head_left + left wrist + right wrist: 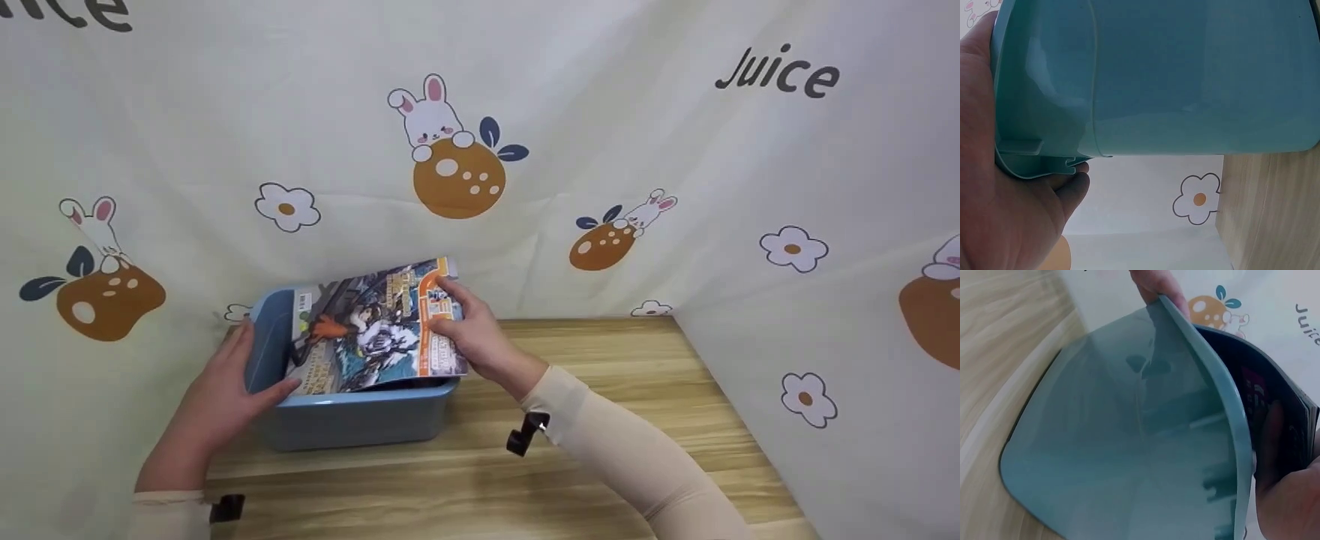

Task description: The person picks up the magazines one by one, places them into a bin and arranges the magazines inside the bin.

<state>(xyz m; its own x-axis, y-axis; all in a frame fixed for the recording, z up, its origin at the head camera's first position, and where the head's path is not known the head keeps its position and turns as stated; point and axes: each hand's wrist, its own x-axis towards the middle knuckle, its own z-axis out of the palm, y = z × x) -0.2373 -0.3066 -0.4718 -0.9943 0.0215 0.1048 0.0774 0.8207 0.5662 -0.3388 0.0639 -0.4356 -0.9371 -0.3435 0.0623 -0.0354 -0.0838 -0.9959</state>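
A blue plastic bin [360, 421] stands on the table, and a colourful illustrated magazine [375, 330] lies slanted across its opening. My left hand [221, 394] grips the bin's left rim; in the left wrist view, that hand [1005, 191] has its fingers around the bin's edge [1185, 79]. With its thumb on the cover, my right hand [484, 341] holds the magazine by its right edge. From the right wrist, the magazine's dark underside [1275, 377] shows beside the bin's rim, with the right hand [1292, 500] around it. The cover hides most of the bin's inside.
The bin rests on a wood-grain table [600, 420], near its back left. Pale fabric walls [585, 135] with rabbit, fruit and flower prints rise behind and along both sides.
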